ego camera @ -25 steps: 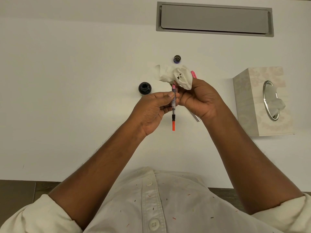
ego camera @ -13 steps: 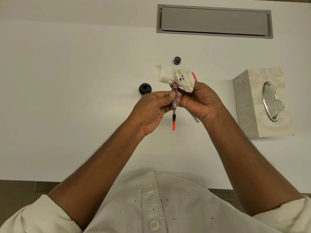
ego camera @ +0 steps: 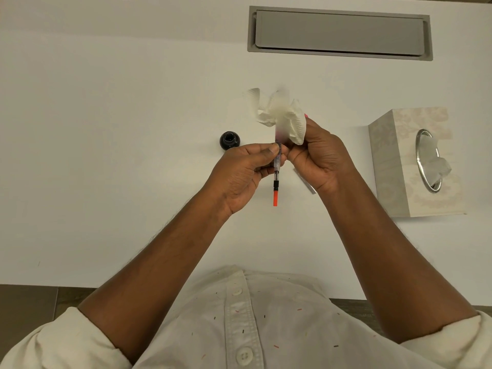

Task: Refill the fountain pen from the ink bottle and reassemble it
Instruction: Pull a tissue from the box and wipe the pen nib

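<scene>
Left hand is pinching the pen, lying near-to-far, orange end nearest; right hand is clutching tissue at its far tip.

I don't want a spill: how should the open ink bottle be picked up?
Grip the ink bottle by its round body, fingers on opposite sides, coming from its far left: the left hand crowds its near right. Its mouth is uncapped and faces up, so keep it level.
</scene>
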A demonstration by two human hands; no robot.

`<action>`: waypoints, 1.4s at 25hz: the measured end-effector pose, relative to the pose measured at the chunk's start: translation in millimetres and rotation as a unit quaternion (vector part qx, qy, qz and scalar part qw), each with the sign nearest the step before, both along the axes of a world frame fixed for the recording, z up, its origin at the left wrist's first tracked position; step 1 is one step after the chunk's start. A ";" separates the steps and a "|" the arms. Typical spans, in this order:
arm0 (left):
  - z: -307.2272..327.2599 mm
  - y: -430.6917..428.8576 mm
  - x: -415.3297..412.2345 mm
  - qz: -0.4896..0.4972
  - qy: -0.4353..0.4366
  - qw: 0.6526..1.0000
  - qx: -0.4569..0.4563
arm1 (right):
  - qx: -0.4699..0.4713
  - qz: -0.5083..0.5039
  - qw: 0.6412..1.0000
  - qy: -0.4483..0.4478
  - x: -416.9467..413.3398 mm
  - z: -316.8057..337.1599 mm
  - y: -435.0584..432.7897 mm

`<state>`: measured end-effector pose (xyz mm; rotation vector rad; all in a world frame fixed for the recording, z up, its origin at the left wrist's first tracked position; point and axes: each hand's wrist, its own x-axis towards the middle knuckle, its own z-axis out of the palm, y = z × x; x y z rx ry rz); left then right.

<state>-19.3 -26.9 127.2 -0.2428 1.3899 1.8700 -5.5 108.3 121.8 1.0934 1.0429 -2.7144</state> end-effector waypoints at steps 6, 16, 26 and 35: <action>-2.4 -0.7 -0.3 0.011 0.005 1.000 -0.011 | 0.103 -0.025 0.994 -0.038 1.2 6.2 7.4; -3.4 2.0 1.1 0.020 0.020 0.999 -0.043 | 0.185 0.018 0.980 -0.073 0.5 9.5 -7.1; -10.2 1.6 0.4 0.037 0.046 0.994 -0.091 | 0.187 0.072 0.978 -0.063 4.5 17.0 -13.5; -11.3 2.2 3.2 0.020 0.054 0.995 -0.085 | 0.141 0.059 0.985 -0.081 0.8 18.3 -10.5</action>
